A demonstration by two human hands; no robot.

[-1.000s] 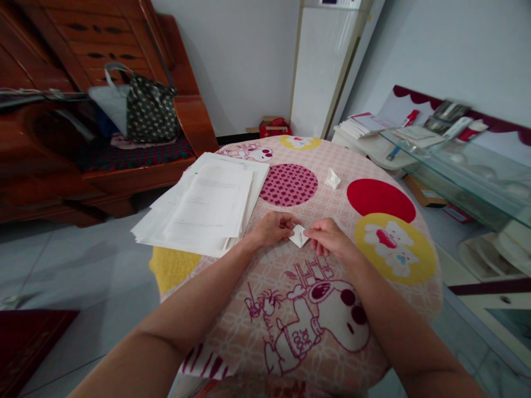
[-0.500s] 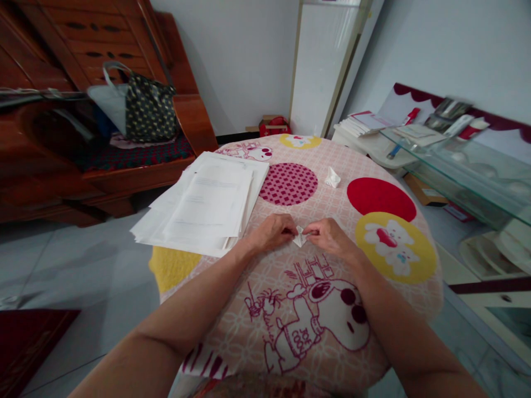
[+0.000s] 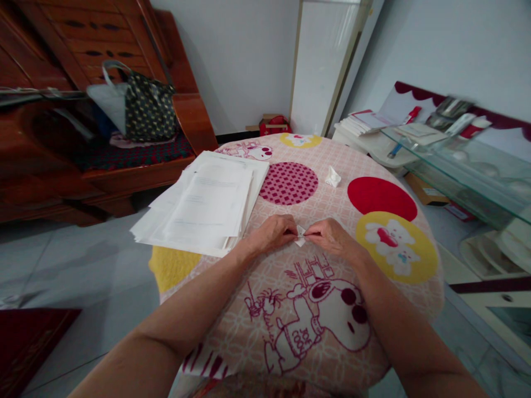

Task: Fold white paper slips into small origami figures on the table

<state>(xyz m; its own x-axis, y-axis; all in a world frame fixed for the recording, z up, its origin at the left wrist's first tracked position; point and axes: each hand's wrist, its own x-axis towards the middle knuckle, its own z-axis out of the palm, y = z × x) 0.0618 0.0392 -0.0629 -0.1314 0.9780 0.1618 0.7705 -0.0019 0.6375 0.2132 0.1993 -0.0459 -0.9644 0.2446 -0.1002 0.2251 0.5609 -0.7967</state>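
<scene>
Between my two hands is a small folded piece of white paper (image 3: 300, 241), low over the patterned tablecloth (image 3: 232, 331). My left hand (image 3: 279, 231) pinches its left side, and my right hand (image 3: 329, 235) pinches the right side with thumb and forefinger. Parts of the paper are hidden behind the fingertips. Farther back on the cloth stands another small folded white paper shape (image 3: 333, 177), apart from both hands. A stack of white paper sheets (image 3: 207, 199) lies to the left of my left hand.
A wooden bench (image 3: 136, 182) with a dark patterned bag (image 3: 151, 108) stands at the left. On the right, a glass shelf (image 3: 468, 171) and a white cabinet hold papers and small items. A red item (image 3: 274, 126) sits behind the table.
My fingers have shifted slightly on the small paper, and its visible outline has changed between them. The sheets and the other folded shape stay where they were.
</scene>
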